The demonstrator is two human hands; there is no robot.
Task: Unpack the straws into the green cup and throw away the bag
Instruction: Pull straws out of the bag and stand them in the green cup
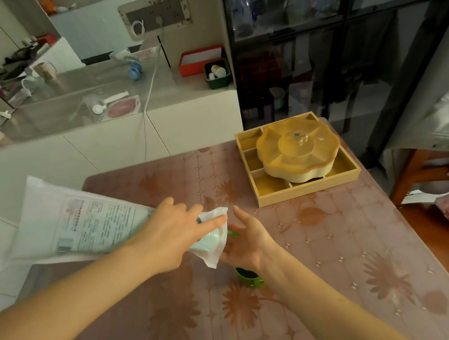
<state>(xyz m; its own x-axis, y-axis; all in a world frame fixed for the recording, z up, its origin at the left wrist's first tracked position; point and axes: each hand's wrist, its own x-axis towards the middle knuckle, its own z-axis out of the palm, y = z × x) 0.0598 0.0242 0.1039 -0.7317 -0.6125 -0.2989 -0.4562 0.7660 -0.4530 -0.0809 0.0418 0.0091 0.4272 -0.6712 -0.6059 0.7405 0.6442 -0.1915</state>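
Tipping the printed white plastic straw bag [79, 221], my left hand [169, 231] pinching its neck; right hand [248, 240] open, empty, beneath the fingers, over the small green cup [248, 276]. Next: shake the straws out.

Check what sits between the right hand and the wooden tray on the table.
Head view: nothing. Between the right hand and the wooden tray there is only bare patterned tablecloth. The bag and green cup lie on the hand's other sides.
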